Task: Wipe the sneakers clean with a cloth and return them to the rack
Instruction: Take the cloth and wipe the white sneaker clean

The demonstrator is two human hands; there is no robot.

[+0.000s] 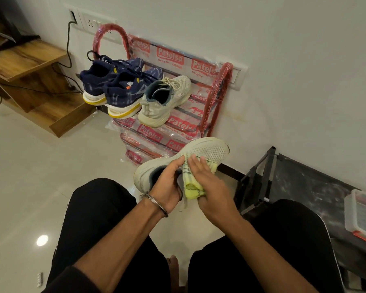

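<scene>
Your left hand [166, 182] grips the white sneaker [201, 153] at its collar, fingers curled around the heel opening, a metal bangle [156, 204] on that wrist. The sneaker hangs in the air above your knees, just in front of the rack, its toe pointing up and to the right toward the wall. Your right hand [209, 187] holds the yellow-green cloth [191, 187] against the side of the shoe: the thumb pinches the bunched lower end while the fingers lie flatter over the cloth and press it to the mesh upper. So both grips are closed on something, the left on the shoe and the right on the cloth.

The red rack [218, 98] stands against the wall, its rails still in printed plastic wrap. On its top tier sit the matching white sneaker [167, 102], heel toward you, and just beside it on the left a pair of navy sneakers [116, 85] with yellow-edged soles, touching one another.

To your left is a wooden stepped unit [30, 66] with a black cable [69, 45] running up to a wall socket. To your right a low black shelf [304, 182] carries a clear plastic box [361, 216] with red clips. The floor [30, 176] is pale glossy tile.
</scene>
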